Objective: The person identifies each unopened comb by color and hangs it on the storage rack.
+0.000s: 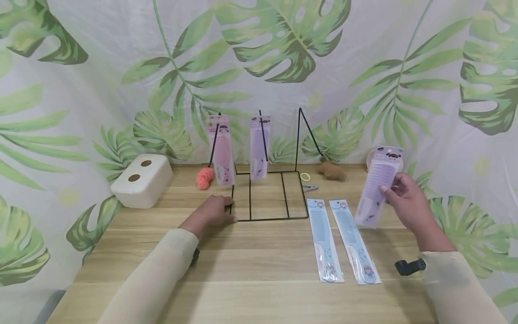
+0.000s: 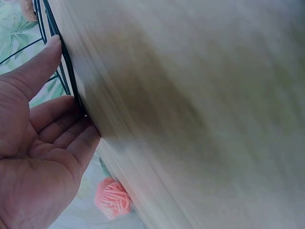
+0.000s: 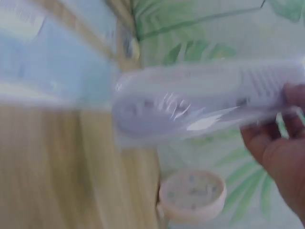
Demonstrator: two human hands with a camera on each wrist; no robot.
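Note:
My right hand (image 1: 404,198) pinches a packaged purple comb (image 1: 374,191) between thumb and fingers, raised above the right side of the table. In the right wrist view this packet (image 3: 176,102) is blurred. My left hand (image 1: 214,210) holds the front left corner of a black wire rack (image 1: 268,219), thumb on the wire in the left wrist view. From the rack's left hook hang packaged pink combs (image 1: 222,155); a packaged purple comb (image 1: 257,148) hangs on the middle hook. Its right hook (image 1: 310,130) is bare. Two packaged blue combs, one left (image 1: 322,238) and one right (image 1: 353,238), lie right of the rack.
At the back left stands a white box (image 1: 137,193) with two holes. Coral yarn (image 1: 204,178) lies left of the rack. To its right are a yellow ring (image 1: 305,177), a clip (image 1: 310,188) and a brown furry object (image 1: 332,171). A round clock-like object (image 3: 192,195) stands back right.

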